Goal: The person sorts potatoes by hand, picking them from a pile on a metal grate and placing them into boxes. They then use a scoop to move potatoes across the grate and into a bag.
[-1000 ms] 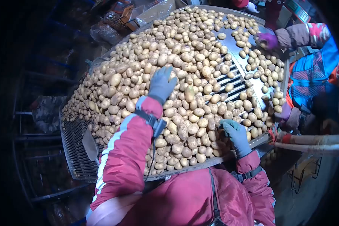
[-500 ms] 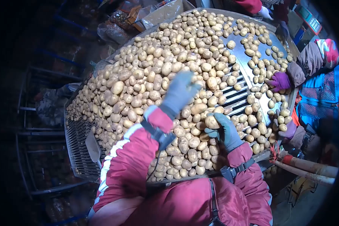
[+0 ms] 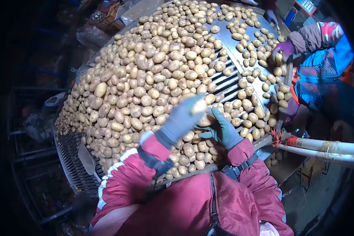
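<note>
Both of my hands wear grey-blue gloves and reach over a large heap of potatoes (image 3: 141, 78). My left hand (image 3: 183, 120), smeared by motion, is closed on a pale potato (image 3: 199, 106) at its fingertips. Close beside it on the right, my right hand (image 3: 223, 129) curls around another potato (image 3: 207, 119), partly hidden behind the left hand. Loose potatoes lie just below and around both hands.
The heap rests on a slatted metal table (image 3: 229, 76) with a smooth metal sheet (image 3: 234, 49). A metal scoop (image 3: 86, 159) lies on the left grating. At right, a co-worker's purple-gloved hand (image 3: 284, 49) holds a potato. White pipes (image 3: 322, 146) jut in at lower right.
The camera view has shifted. My left hand has come from the heap toward my right hand and now has a potato. My right hand still holds one. The co-worker's hand has lifted a potato.
</note>
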